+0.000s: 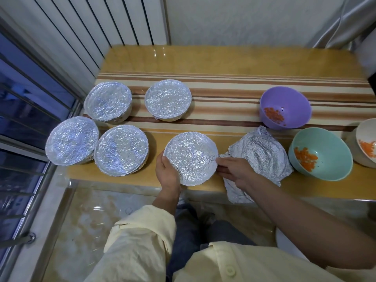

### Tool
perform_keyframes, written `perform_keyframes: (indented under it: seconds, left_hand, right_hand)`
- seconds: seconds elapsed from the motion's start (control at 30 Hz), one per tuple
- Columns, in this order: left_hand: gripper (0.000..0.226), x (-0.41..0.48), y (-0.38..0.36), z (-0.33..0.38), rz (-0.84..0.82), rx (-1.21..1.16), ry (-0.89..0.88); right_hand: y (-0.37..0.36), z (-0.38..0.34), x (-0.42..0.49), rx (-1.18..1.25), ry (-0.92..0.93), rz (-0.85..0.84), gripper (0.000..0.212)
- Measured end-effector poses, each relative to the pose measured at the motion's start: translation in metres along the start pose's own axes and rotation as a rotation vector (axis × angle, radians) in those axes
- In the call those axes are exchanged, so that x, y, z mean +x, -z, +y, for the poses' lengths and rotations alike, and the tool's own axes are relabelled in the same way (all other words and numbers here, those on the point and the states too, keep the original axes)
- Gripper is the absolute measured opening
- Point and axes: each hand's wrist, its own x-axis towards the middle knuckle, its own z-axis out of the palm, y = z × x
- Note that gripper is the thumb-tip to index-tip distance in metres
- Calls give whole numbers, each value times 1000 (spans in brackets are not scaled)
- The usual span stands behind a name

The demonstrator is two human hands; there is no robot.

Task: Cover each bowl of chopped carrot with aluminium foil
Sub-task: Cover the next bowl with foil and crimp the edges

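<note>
Crimping foil round the near bowl [191,157] is the step in hand, judging from the head view, the only one given: both hands sit at its rim and its silver cover already lies flat across the top. The left hand [167,169] grips the bowl's left edge, its fingers curled round the rim with the thumb on the foil. The right hand [234,169] reaches in from the other side, its fingers nearly straight and their tips against the foil at the right rim; whether they pinch the edge or only press it cannot be told. That hand's wrist lies over the loose foil [262,157], a crumpled pile just right of the near bowl.

Four covered bowls [121,152] stand to the left on the table [223,58], close together. Three are open at the right, each with chopped carrot [305,157] inside: the purple bowl [295,106], the teal bowl [329,151] and the white bowl [366,131], cut off by the frame edge.

Next, probably: let go once the rim is tight, lift one sheet from the pile without tearing it, and lay it over an open bowl
</note>
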Motion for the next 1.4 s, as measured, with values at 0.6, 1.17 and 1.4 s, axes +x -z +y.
perform_keyframes:
  seconds: [0.6,1.17,1.4]
  left_hand:
    - [35,-11,-7,5,23,-134,52]
    - [36,-6,-5,10,35,-109,74]
    - [36,-2,1,11,13,-70,60]
  right_hand:
    - [-16,15,-18,173,58,72,38]
    - [-14,-12,-4,147,118,11,43]
    - [-12,-17,8,-5,174,19,40]
